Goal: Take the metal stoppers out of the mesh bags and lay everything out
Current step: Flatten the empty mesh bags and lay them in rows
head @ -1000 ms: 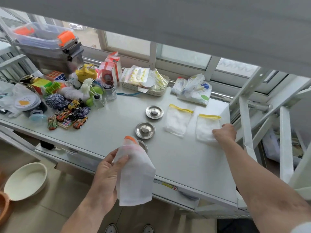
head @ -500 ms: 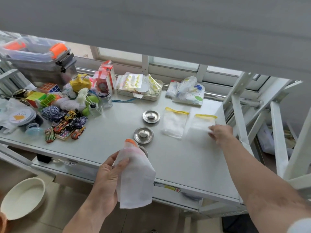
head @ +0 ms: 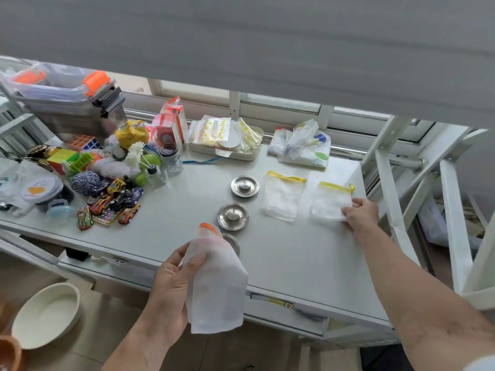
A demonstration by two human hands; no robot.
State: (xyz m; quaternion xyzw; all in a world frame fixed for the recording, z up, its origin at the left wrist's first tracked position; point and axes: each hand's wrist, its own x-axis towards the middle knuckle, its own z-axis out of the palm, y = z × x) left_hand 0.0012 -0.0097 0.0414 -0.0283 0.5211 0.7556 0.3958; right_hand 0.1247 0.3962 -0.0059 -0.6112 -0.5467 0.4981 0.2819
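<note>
L hand (head: pixel 171 285) is clamped, thumb over fingers, on a white mesh bag w/ orange drawstring top (head: pixel 214 279), held off the front edge of the pale grey table (head: pixel 308 263). R hand (head: pixel 360 214), fingers together and flat, presses the lower corner of a white mesh bag w/ yellow trim (head: pixel 330 203) at 3 o'clock on the table. A second yellow-trimmed mesh bag (head: pixel 281 196) lies just beside it. Two round steel stoppers (head: pixel 245 186) (head: pixel 233 216) sit at centre; a third (head: pixel 232 243) is half hidden behind the held bag.

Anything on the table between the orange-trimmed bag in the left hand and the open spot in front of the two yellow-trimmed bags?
Nothing visible. The table is bare there; the third stopper lies just left of that path.
</note>
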